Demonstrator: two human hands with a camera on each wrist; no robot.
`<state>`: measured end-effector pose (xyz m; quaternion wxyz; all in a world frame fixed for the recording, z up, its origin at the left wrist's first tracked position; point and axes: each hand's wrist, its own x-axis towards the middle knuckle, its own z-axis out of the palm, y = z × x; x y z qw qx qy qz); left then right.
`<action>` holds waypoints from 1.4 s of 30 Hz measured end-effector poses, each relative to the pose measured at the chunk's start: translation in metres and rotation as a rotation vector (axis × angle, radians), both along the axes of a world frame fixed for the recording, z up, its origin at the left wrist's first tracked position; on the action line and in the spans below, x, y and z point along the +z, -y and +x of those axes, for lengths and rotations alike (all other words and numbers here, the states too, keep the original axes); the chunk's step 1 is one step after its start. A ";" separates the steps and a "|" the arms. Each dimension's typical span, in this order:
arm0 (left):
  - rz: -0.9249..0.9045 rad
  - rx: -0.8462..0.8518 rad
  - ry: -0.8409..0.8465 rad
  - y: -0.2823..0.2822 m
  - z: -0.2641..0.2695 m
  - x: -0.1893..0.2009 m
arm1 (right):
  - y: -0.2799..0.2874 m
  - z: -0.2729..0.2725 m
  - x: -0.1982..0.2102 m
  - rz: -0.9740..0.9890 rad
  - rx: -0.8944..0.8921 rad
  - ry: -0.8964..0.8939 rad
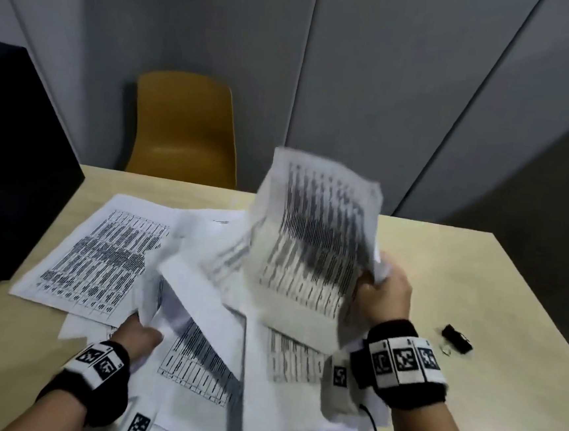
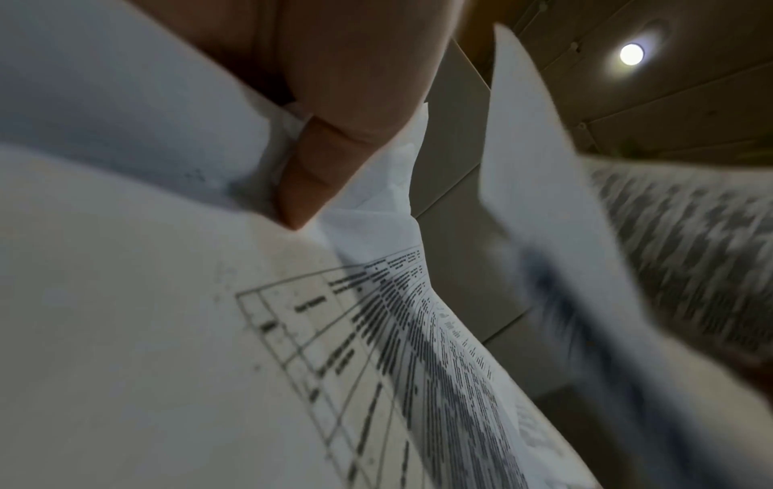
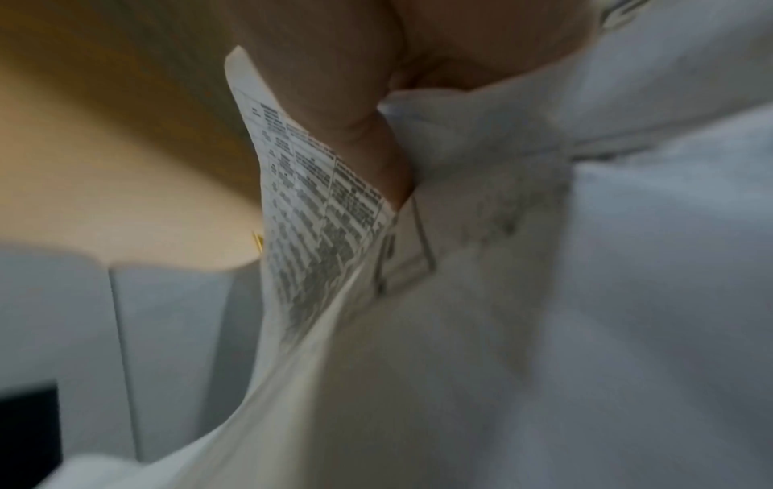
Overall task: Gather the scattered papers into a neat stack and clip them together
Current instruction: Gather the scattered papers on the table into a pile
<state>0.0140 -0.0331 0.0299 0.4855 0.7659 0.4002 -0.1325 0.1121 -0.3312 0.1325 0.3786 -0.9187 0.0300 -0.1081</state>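
Gripping lifted sheets (image 1: 311, 248) — right hand (image 1: 384, 294) | left hand (image 1: 140, 336) apparently pinching papers (image 1: 100, 257) — blurred

Loose papers (image 1: 100, 257) cover the middle and near part of the surface (image 1: 444, 263), overlapping one another. A raised sheet (image 1: 311, 248) stands tilted above the pile's right half, blocking the way across it. To the right, bare surface lies open out to the edge, broken only by a small black clip (image 1: 457, 338) near the right wrist. The near left corner is bare too. A black box (image 1: 12, 164) walls off the left side. A yellow chair (image 1: 184, 127) stands behind the far edge.
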 end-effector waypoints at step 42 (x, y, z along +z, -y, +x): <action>-0.240 0.530 0.245 -0.050 -0.014 -0.036 | -0.012 0.020 -0.129 -0.572 0.405 -0.711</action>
